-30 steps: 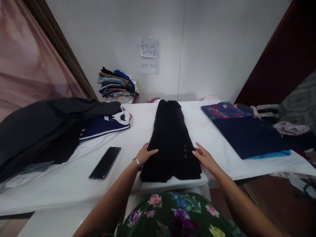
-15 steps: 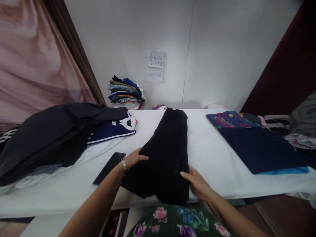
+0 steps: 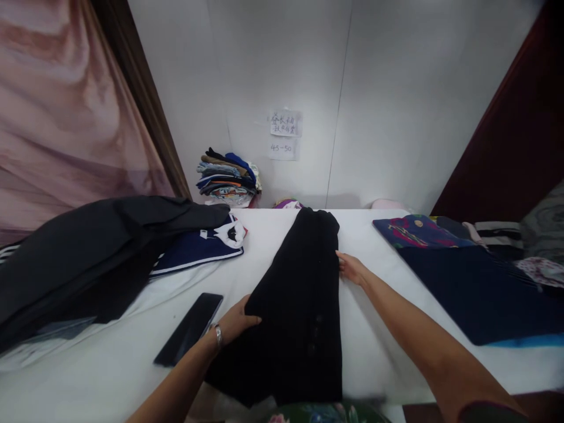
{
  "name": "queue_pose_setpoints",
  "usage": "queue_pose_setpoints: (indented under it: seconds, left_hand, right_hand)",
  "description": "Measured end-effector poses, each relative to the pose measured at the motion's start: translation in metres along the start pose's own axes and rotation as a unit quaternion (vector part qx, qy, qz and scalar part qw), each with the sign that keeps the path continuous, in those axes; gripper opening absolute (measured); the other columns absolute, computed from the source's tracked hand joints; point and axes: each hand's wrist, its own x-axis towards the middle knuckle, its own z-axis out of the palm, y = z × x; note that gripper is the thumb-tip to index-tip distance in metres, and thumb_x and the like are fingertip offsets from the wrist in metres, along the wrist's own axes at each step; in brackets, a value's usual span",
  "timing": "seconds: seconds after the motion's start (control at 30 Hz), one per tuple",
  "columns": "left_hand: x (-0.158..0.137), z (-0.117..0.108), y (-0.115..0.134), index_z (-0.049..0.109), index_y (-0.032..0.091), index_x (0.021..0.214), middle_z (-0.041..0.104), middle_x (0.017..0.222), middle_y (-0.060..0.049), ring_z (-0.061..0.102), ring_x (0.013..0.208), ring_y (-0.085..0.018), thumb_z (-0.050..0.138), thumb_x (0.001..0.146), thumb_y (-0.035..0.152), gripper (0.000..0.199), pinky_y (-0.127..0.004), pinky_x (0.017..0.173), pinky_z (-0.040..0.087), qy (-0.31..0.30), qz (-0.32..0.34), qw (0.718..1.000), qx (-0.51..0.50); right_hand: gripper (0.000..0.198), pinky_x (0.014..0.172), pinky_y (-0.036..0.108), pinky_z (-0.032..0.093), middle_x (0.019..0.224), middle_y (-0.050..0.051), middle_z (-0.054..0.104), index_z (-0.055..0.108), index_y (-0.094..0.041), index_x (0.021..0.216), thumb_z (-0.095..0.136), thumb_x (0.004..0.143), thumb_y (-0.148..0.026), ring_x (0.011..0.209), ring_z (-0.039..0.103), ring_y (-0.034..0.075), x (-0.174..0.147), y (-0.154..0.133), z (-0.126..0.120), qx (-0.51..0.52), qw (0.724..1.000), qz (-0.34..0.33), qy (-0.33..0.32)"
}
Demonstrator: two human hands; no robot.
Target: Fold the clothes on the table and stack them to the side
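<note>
A black garment (image 3: 304, 294) with a few dark buttons lies lengthwise on the white-covered table, narrow at the far end and wider near me. My left hand (image 3: 238, 320) is closed on its left edge, thumb on top and the other fingers hidden under the cloth. Farther up, my right hand (image 3: 351, 269) pinches the right edge, its fingertips partly out of sight against the black fabric. A dark phone (image 3: 189, 329) lies flat just left of my left wrist.
Dark grey clothing (image 3: 101, 235) is heaped on the left, over a navy garment with white trim (image 3: 198, 252). Folded clothes (image 3: 229, 176) are stacked at the back by the wall. To the right lies a navy garment (image 3: 476, 288) with a patterned piece (image 3: 416, 230) at its far end.
My right hand has moved from the near right part of the black garment up along its right edge. My left hand stays on the left edge. The view has tilted up slightly.
</note>
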Motion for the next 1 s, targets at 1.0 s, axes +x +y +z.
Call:
queue_pose_setpoints:
  seconds: [1.0]
  left_hand:
    - [0.128,-0.051,0.071,0.065,0.022,0.074,0.069,0.071,0.001,0.066,0.080,-0.026,0.054,0.038,0.009,0.040,-0.031,0.066,0.052,-0.179,-0.100,0.893,0.402]
  right_hand:
    - [0.013,0.082,0.033,0.057,0.088,0.003,0.071,0.064,-0.019,0.091,0.066,0.082,-0.027,0.083,0.068,0.017,-0.144,0.054,-0.108,0.315,0.945,0.055,0.061]
